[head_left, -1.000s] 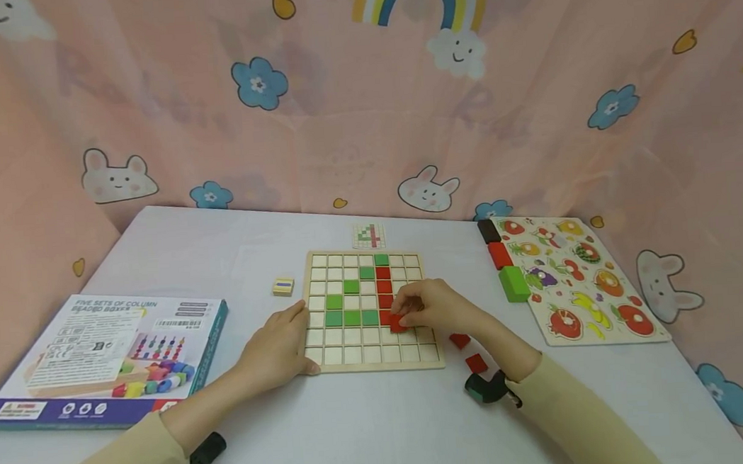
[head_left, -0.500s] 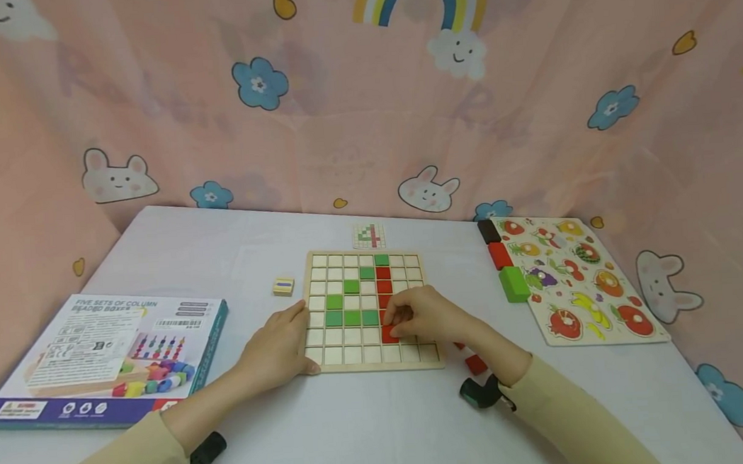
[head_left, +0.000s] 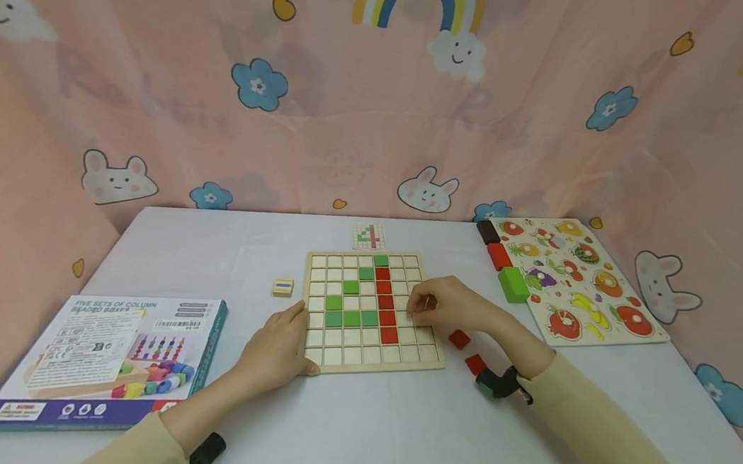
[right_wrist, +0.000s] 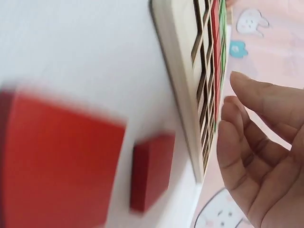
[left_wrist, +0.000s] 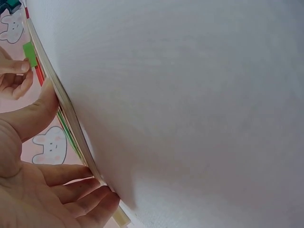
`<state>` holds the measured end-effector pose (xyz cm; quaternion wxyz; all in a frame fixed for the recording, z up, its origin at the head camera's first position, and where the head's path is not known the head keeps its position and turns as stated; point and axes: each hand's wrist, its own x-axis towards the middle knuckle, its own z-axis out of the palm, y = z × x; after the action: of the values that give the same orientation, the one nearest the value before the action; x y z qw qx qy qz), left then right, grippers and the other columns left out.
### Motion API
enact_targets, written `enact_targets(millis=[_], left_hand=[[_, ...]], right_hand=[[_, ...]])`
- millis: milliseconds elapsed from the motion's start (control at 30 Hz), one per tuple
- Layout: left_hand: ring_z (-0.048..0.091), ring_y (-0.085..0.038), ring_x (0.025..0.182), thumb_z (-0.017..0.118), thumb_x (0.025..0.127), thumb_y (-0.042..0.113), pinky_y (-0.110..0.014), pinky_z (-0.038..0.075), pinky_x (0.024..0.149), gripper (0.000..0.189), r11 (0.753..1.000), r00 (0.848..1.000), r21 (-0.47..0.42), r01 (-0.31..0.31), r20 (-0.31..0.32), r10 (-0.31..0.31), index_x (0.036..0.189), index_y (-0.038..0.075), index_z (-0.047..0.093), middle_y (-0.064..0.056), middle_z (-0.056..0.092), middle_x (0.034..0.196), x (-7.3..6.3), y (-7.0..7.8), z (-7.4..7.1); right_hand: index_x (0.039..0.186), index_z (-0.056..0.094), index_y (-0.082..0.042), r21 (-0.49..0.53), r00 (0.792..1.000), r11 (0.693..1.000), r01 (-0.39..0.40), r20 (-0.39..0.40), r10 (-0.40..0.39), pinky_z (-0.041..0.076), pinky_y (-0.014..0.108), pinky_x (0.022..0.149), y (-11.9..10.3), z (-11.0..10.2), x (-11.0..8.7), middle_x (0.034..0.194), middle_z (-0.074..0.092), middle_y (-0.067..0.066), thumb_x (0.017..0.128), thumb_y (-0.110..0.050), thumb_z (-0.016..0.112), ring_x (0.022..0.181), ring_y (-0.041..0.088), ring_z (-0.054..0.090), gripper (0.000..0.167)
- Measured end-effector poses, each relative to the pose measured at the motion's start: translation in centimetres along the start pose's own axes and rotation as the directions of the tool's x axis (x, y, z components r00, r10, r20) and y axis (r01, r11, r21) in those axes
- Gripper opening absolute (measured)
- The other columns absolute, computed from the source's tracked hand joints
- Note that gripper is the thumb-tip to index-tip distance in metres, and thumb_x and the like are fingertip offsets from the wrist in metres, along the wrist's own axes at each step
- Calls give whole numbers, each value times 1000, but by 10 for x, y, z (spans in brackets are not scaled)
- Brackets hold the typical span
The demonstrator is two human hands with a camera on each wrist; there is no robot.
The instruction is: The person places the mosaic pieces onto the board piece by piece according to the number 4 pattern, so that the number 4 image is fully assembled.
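Note:
A wooden grid board [head_left: 380,367] lies on the white table, with a column of red square tiles [head_left: 385,301] and several green tiles [head_left: 352,318] set in its cells. My left hand [head_left: 273,348] rests along the board's left edge; in the left wrist view its thumb and fingertips touch the side of the frame. Over the board's right side hovers my right hand [head_left: 455,305], loosely curled. The right wrist view shows nothing between its thumb and fingers. Two loose red tiles [head_left: 459,339] lie by the board's near right corner, under the right forearm.
Behind the board lies a small pattern card [head_left: 368,236]. A little yellowish block [head_left: 282,287] sits left of it. The boxed toy set [head_left: 104,358] is at far left. A fruit puzzle board [head_left: 588,279] lies right, beside black, red and green blocks [head_left: 514,284].
The right hand has put a red tile into the cell at the lower end of the red column, let go and drawn back to the right. The left hand has stayed put.

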<state>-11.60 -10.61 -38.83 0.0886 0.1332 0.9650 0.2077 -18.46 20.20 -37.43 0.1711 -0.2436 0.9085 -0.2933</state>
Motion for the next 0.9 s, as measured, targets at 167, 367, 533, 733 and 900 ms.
enact_targets(millis=[167,367,533,733,900], left_hand=[[42,-47,139,88,69,24,-59,41,109,92,1000,1000,-2,0,6,0,141,-13,43,-29,37,155,0,1,0],[42,-47,139,88,70,25,-58,42,109,92,1000,1000,0,2,8,-2,142,-12,43,-28,37,155,0,1,0],[42,-47,139,88,69,25,-59,42,109,93,1000,1000,5,4,10,-4,142,-12,43,-27,37,156,0,1,0],[42,-47,139,88,70,25,-58,42,109,93,1000,1000,6,1,7,-1,142,-12,43,-27,37,155,0,0,0],[42,-47,139,88,70,25,-58,42,109,92,1000,1000,4,-2,6,2,142,-13,43,-28,37,155,0,0,0]], right_hand=[[95,71,-17,-5,997,999,-33,66,33,51,24,70,26,-16,-16,86,66,-2,86,-13,73,81,15,57,10],[99,73,-20,1,981,998,-58,187,57,51,23,72,52,-32,-33,89,66,2,84,-12,75,83,17,58,17],[98,74,-20,29,972,998,-61,228,53,50,23,71,60,-37,-39,89,64,6,79,-16,82,84,19,56,21],[97,72,-22,20,969,997,-68,238,62,48,24,72,58,-35,-40,90,60,6,77,-17,83,88,21,54,24],[91,69,-20,-29,970,997,-70,231,75,48,24,71,57,-33,-37,87,61,3,77,-16,83,84,18,54,21]])
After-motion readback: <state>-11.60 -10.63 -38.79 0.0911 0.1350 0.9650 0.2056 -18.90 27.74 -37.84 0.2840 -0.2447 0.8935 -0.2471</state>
